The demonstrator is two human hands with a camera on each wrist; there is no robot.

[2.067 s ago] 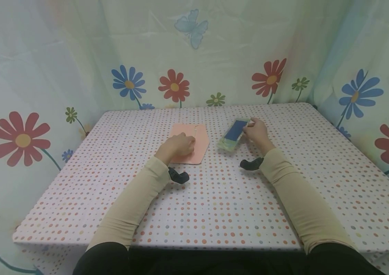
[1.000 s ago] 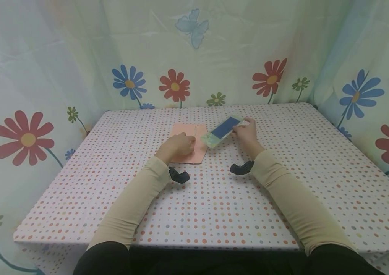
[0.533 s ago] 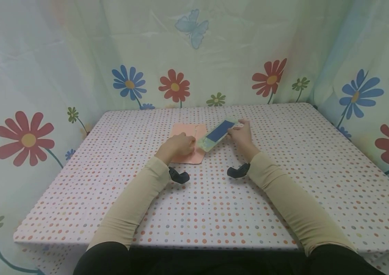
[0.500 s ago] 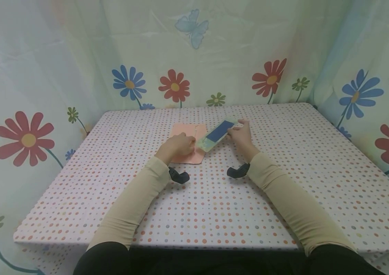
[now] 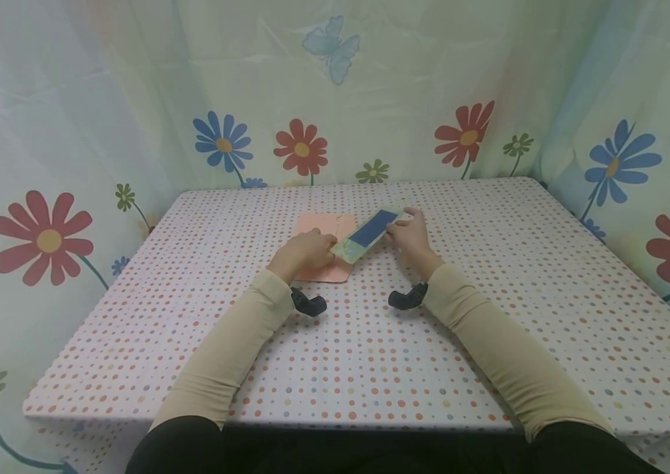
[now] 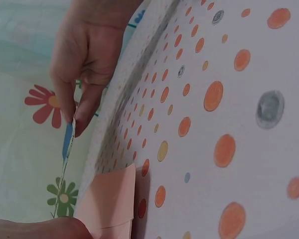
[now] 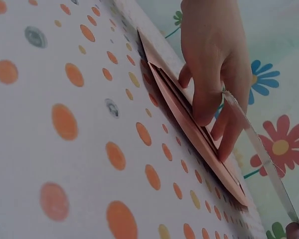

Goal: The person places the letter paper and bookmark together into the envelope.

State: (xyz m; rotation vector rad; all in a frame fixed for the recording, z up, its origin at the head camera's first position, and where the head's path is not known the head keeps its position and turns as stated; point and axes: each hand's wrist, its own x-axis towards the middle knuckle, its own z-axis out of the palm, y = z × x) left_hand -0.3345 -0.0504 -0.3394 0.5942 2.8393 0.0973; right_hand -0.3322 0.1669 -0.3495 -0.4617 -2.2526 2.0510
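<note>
A pink envelope (image 5: 313, 222) lies on the table with my left hand (image 5: 309, 249) over it. In the right wrist view, that hand's thumb and fingers grip the envelope at its parted edge, where a dark gap (image 7: 183, 107) shows between the layers. My right hand (image 5: 411, 230) pinches one end of a flat, thin card (image 5: 372, 228) with a blue panel and a pale green border. The card slants above the envelope, its lower left end right at the left fingers. Edge-on in the left wrist view, the card (image 6: 66, 149) runs from the right fingertips down toward the left hand.
A white cloth with coloured dots (image 5: 359, 355) covers the table. Floral curtains (image 5: 394, 79) hang behind it and along both sides. A black wrist mount (image 5: 309, 303) sits under the left wrist, and another black mount (image 5: 408, 297) is under the right.
My right hand has carried the card leftward from beside the envelope until it overlaps it and reaches the left fingers. My left hand stays at the envelope.
</note>
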